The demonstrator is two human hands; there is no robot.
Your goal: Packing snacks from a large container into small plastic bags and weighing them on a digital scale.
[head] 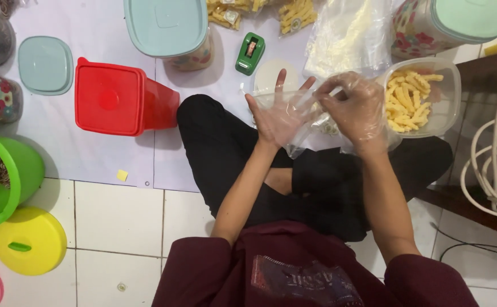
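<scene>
Sitting cross-legged on the floor, I hold my hands over my knees. My left hand point(279, 113) is spread flat, fingers apart, with a thin clear plastic glove point(300, 133) half drawn over it. My right hand point(357, 108) wears a clear plastic glove and pinches the loose glove's edge near my left fingertips. Just right of my right hand stands a clear plastic tub point(447, 96) of yellow stick snacks point(406, 101).
A red lidded container point(117, 98), a pale blue lid point(45, 64), a green tape dispenser point(250, 53), flowered jars with pale blue lids point(174, 31), clear bags point(348, 37), packed snacks point(297, 12) lie on a white sheet. Green bowl point(15, 165), yellow lid point(29, 240), white cable point(490, 165).
</scene>
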